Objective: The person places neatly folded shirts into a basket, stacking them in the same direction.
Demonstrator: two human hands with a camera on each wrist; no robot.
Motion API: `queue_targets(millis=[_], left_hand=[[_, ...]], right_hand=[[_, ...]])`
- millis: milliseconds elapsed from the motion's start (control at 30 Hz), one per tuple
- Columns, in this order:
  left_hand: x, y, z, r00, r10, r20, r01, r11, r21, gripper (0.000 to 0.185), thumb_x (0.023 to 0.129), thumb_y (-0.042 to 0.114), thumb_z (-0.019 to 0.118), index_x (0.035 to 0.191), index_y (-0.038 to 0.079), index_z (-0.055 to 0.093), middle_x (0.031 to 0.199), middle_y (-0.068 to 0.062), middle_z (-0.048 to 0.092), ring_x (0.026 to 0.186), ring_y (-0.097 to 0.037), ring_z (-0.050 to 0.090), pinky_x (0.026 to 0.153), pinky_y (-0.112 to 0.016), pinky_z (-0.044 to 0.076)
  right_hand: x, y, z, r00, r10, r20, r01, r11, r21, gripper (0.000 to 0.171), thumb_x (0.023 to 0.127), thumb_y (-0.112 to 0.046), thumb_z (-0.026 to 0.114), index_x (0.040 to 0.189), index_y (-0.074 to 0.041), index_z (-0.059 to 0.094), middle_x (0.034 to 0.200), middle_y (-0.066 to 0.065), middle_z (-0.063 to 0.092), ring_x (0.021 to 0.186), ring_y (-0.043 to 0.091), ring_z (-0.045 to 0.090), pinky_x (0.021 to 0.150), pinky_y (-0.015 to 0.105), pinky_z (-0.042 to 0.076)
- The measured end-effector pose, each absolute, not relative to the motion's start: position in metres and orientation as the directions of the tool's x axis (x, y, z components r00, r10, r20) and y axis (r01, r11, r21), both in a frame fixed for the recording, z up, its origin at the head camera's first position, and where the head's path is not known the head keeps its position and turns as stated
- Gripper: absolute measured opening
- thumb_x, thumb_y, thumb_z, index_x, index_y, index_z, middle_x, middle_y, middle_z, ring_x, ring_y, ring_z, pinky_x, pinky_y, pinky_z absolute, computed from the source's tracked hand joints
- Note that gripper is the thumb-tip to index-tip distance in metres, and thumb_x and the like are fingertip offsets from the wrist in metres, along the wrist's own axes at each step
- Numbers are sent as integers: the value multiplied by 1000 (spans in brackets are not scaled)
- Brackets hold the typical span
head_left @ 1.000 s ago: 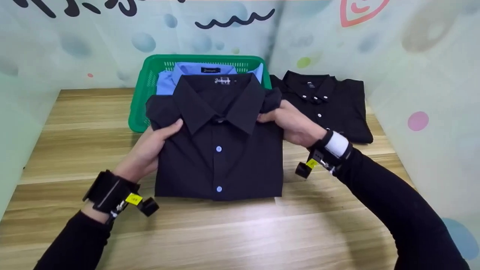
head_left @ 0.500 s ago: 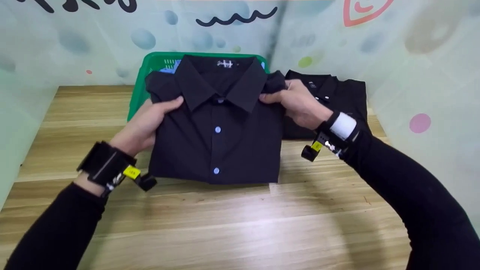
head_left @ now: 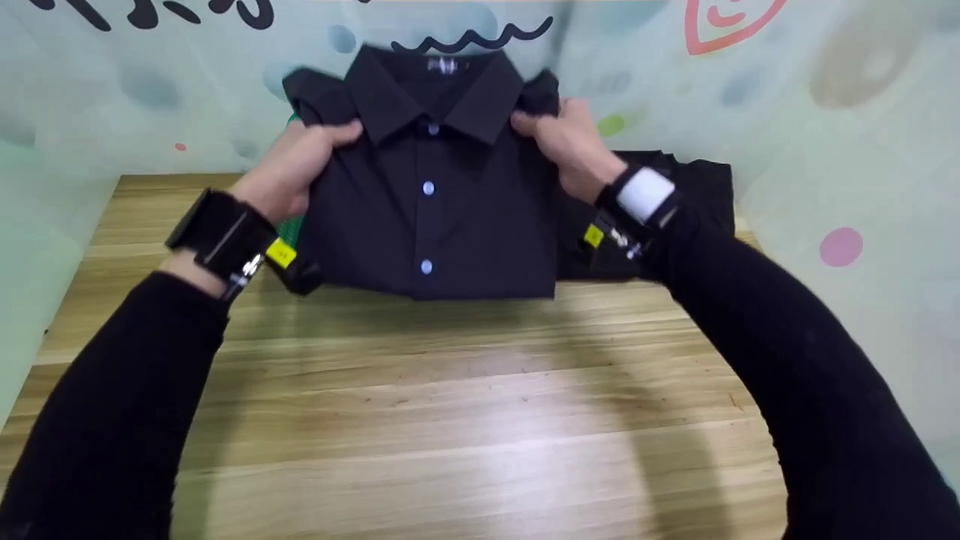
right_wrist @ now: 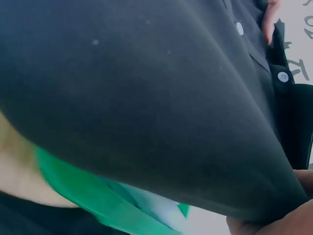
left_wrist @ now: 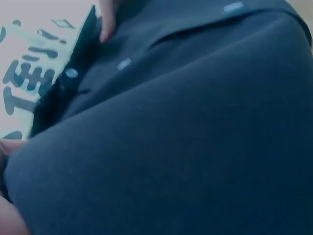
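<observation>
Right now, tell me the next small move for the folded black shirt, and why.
Probably lower the folded black button-up shirt forward into the green plastic basket: the left hand and right hand hold it lifted directly above.

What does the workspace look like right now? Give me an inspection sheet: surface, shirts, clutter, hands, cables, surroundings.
Surface: wooden table, bare planks in front.
Job's things: folded black shirt with blue buttons, held up off the table; green basket almost hidden behind it.
Clutter: second black shirt lying folded at the right rear.
Grippers: left hand and right hand each grip a shoulder of the folded black shirt beside the collar.
Cables: nothing seen.
Surroundings: pale printed backdrop with dots and black lettering behind and at both sides.
</observation>
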State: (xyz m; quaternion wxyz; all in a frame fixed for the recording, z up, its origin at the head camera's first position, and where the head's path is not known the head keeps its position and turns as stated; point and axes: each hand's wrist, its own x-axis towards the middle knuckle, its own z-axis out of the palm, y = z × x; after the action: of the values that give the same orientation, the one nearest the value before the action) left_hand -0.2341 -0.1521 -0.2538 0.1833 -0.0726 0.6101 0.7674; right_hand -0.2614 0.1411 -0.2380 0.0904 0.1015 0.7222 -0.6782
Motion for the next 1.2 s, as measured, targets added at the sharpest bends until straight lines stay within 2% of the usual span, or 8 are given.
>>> queue_targets(millis=[167, 333, 467, 633, 833, 1033, 1100, 1200], left_hand=[[-250, -155, -251, -962, 135, -238, -258, -166, 952, 40, 94, 24, 68, 126, 6, 51, 112, -8, 60, 91, -20, 62, 80, -28, 48], [-259, -159, -255, -973, 87, -216, -219, -28, 975, 40, 97, 29, 64, 127, 7, 50, 112, -7, 55, 94, -19, 57, 85, -29, 41], [-265, -157, -258, -984, 54, -168, -164, 74, 984, 37, 99, 31, 60, 125, 6, 51, 110, -7, 56, 95, -19, 58, 85, -28, 42], [-274, -155, -256, -986, 46, -161, -157, 86, 984, 34, 100, 28, 57, 124, 6, 51, 110, -6, 57, 95, -18, 59, 83, -27, 43], [-279, -155, -264, -981, 84, -173, -161, 133, 978, 36, 102, 27, 53, 129, 3, 48, 111, -7, 55, 95, -18, 58, 84, -27, 43], [-279, -155, -280, -955, 81, -286, -253, 285, 925, 39, 103, 30, 50, 131, 2, 46, 114, -7, 52, 95, -15, 56, 81, -26, 43], [-280, -154, -282, -937, 83, -339, -291, 348, 891, 53, 104, 32, 47, 145, 1, 34, 133, -11, 46, 109, -17, 53, 87, -24, 41], [-282, -154, -283, -907, 82, -412, -338, 439, 832, 72, 105, 36, 41, 156, 4, 3, 157, -12, 21, 131, -21, 39, 100, -24, 35]], right_hand=[[-277, 133, -226, -988, 36, -147, 150, 104, -983, 14, 97, -13, 65, 103, -1, 60, 99, 13, 66, 79, 22, 65, 75, 34, 53], [-287, 124, -230, -998, 44, -48, 55, 178, -982, 13, 97, -14, 64, 101, -3, 58, 98, 10, 63, 80, 20, 63, 77, 33, 51], [-292, 121, -234, -998, 66, 5, 10, 221, -975, 14, 97, -16, 62, 98, -3, 58, 95, 10, 60, 82, 20, 62, 77, 32, 49], [-295, 119, -237, -995, 78, 65, -42, 274, -961, 17, 98, -19, 60, 102, -3, 58, 98, 10, 57, 89, 21, 60, 79, 29, 48], [-299, 110, -246, -993, 100, -61, 86, 263, -961, 11, 94, -5, 63, 103, -3, 57, 105, 6, 57, 92, 18, 59, 78, 26, 48], [-291, 107, -265, -964, 8, -266, 248, 381, -891, 37, 86, 6, 63, 120, 0, 51, 124, 4, 50, 104, 17, 51, 81, 23, 45], [-288, 107, -271, -945, -22, -326, 288, 420, -861, 42, 88, 6, 63, 127, -1, 49, 130, 6, 49, 108, 18, 50, 81, 24, 44], [-287, 110, -276, -924, -42, -380, 314, 485, -817, 52, 91, 3, 63, 138, -2, 42, 138, 8, 45, 115, 20, 48, 86, 23, 44]])
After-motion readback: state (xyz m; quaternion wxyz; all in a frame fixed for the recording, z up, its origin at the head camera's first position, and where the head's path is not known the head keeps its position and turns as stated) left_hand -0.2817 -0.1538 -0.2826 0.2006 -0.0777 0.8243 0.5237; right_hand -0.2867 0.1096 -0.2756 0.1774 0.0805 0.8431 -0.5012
